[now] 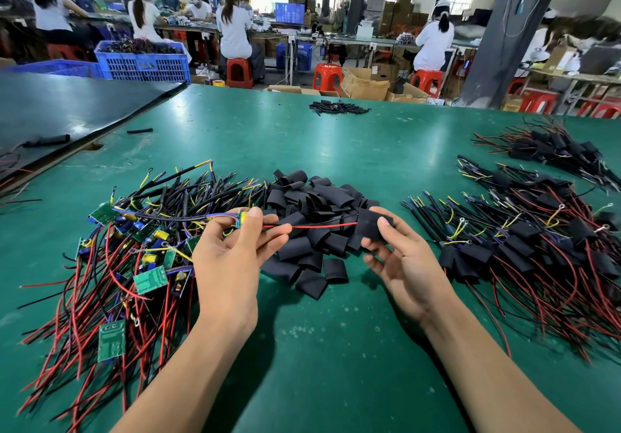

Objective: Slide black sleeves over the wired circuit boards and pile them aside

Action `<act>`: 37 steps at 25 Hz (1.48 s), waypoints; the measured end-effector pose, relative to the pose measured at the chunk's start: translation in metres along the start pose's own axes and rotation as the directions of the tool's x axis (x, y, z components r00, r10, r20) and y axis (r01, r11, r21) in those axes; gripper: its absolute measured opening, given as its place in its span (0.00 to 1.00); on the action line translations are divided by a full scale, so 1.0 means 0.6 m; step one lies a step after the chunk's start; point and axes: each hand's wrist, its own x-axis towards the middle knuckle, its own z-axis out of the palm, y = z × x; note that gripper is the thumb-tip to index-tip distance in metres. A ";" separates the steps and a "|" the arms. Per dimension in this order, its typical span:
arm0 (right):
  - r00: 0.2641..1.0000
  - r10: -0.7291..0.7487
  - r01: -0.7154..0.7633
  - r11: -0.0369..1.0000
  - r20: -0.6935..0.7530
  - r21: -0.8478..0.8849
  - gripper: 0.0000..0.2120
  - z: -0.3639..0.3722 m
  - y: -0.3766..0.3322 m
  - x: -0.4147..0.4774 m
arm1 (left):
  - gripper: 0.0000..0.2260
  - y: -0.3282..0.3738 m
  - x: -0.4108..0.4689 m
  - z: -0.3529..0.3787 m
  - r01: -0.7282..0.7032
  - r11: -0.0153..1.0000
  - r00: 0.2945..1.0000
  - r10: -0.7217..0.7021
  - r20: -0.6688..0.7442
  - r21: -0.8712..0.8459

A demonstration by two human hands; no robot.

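The heap of loose sleeves (312,197) in the middle of the green counter (336,348) is the reference here. At its left edge the left hand (232,258) pinches a small circuit board (242,219) between thumb and curled fingers, holding it up off the counter so its leads hang free. A red wire (319,226) runs taut from it across the heap into a black sleeve (369,226). At the heap's right edge the right hand (400,261) grips this sleeve, thumb on top and fingers under. Its mouth faces the board, apparently ready to be drawn along the wire.

Left of the heap lie the bare boards (134,264), within reach of the feeding hand. Right of it lies the sleeved pile (524,247).

Far behind the heap, to the left, a blue crate (144,63) holds dark wired parts.
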 end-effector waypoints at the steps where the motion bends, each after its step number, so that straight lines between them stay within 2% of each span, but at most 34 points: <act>1: 1.000 -0.003 0.003 1.000 -0.002 -0.010 0.10 0.000 0.000 0.000 | 0.09 0.000 0.000 0.001 0.001 1.000 1.000 -0.001 -0.002 -0.001; 7: 1.000 -0.027 0.027 0.999 0.004 -0.018 0.10 0.000 0.001 0.001 | 0.10 0.002 -0.001 0.001 0.003 1.000 1.000 -0.003 -0.004 0.001; 14: 0.999 -0.035 0.035 0.999 -0.006 -0.039 0.08 0.000 0.002 0.002 | 0.05 0.000 -0.001 -0.001 0.002 1.000 1.000 -0.002 0.001 0.028; 24: 1.000 0.003 -0.003 0.998 0.001 0.071 0.08 0.002 0.001 0.004 | 0.06 -0.002 -0.002 0.000 -0.005 0.999 1.000 0.005 0.002 0.042; 26: 1.000 -0.003 0.004 0.999 -0.009 0.032 0.07 0.000 0.002 0.005 | 0.06 -0.002 -0.002 0.000 -0.003 0.999 1.000 0.003 0.001 0.045; 30: 0.999 -0.047 0.045 0.984 -0.008 -0.174 0.08 0.002 0.010 0.003 | 0.06 -0.001 -0.003 0.000 0.003 0.999 1.000 -0.003 0.004 0.052; 32: 0.998 -0.062 0.064 0.977 0.020 -0.204 0.08 0.006 0.014 0.000 | 0.05 -0.001 -0.004 0.001 0.012 0.998 1.000 -0.012 0.013 0.055; 37: 1.000 -0.008 0.008 0.997 0.000 -0.073 0.04 0.022 0.018 -0.004 | 0.08 -0.011 -0.013 0.008 0.107 0.994 0.990 -0.109 0.086 0.031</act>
